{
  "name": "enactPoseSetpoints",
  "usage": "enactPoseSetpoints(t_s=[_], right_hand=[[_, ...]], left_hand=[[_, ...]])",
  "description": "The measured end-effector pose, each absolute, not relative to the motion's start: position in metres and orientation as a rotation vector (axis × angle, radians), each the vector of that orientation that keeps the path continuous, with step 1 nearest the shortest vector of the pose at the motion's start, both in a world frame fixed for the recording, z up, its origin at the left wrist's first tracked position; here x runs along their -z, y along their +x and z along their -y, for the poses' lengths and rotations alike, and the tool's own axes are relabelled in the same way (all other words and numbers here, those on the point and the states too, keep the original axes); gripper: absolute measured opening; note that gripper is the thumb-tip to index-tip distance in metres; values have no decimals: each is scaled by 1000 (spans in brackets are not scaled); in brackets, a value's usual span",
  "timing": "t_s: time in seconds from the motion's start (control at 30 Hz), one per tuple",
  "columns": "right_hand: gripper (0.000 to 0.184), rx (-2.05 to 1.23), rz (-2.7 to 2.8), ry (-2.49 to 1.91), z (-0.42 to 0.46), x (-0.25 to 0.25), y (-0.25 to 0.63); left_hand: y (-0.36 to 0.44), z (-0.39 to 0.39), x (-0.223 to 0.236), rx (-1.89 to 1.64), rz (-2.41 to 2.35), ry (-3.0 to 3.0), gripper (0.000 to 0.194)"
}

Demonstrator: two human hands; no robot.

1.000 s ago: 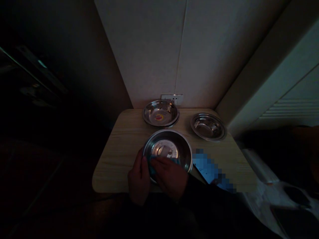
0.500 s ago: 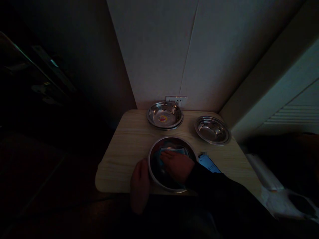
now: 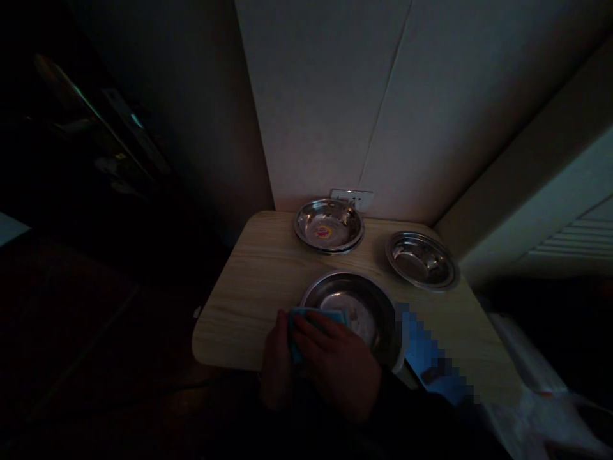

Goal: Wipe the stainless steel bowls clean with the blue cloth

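A shiny metal basin (image 3: 347,300) sits near the front of the small wooden table. My right hand (image 3: 330,361) presses a folded blue cloth (image 3: 295,348) against the basin's left inner side and rim, its fingers bent over the cloth. At the left edge of the basin, my left hand (image 3: 276,364) is closed on the rim, close beside the cloth; its fingertips are mostly hidden in the dim light.
Stacked metal basins (image 3: 330,225), the top one with a yellow and pink sticker, stand at the back by a wall socket (image 3: 353,197). More stacked basins (image 3: 422,262) lie at right. A blurred-out phone-like object (image 3: 426,348) rests right of the front basin on the wooden table (image 3: 239,300).
My right hand and the blue cloth have moved from the basin's middle to its left rim, next to my left hand. The view has shifted slightly.
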State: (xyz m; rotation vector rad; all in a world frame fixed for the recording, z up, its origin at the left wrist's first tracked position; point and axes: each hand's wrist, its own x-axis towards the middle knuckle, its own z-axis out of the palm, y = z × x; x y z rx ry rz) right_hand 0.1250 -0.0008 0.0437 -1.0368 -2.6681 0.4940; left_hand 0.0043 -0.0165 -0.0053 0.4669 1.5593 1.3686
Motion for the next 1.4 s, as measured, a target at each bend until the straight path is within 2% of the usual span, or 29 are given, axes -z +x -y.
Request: enactPoseSetpoints(t_s=[0.2,0.37,0.57,0.73,0.93,1.1,1.3,1.4], right_hand=[[42,-469,2671,-1204,-19,-49,119],[48,-642,2707,-1072,-6,-48,121],[46,-495,2579,-1147,-24,-38,124],[49,-703,2618,-936,-17,-37,126],[48,-587,2533,-1169,-30,-36,119],[56,-810,2627,-953,-25,-34,127],[56,-686,2506,-1231,-37,-34,121],[57,-764,2546,-1190,-33,-36,122]], left_hand=[[8,14,2,-1324,-1468,352,53],[4,17,8,-1376,-1571,398,49],[11,16,4,-1397,-1358,449,44],[10,16,-2,-1405,-1479,505,40],[15,16,-4,-1382,-1319,430,45],[12,16,-4,-1375,-1460,606,43],[17,21,3,-1365,-1469,683,44],[17,21,6,-1329,-1532,700,45]])
